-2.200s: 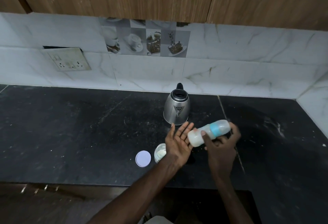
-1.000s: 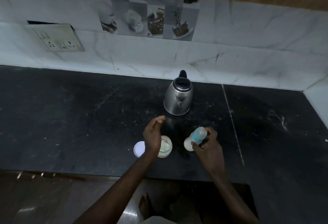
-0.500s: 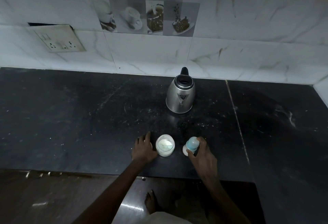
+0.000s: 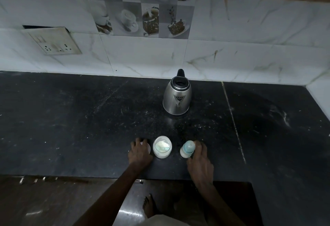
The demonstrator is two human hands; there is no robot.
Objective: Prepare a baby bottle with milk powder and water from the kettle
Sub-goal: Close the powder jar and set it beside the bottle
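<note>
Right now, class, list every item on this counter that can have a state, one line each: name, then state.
Kettle: upright, lid closed, spout facing the camera, untouched.
Powder jar: upright, open, pale powder inside.
Jar lid: off, flat on the counter, mostly under the left hand.
Baby bottle: upright, capped, whitish contents, right hand around it.
Wall socket: nothing plugged in.

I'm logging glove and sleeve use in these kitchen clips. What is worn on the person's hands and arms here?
Nothing is worn. The left hand and right hand are bare, with no gloves, and no rings or watch can be made out. Both forearms are bare as far as they show, with no sleeves.
</note>
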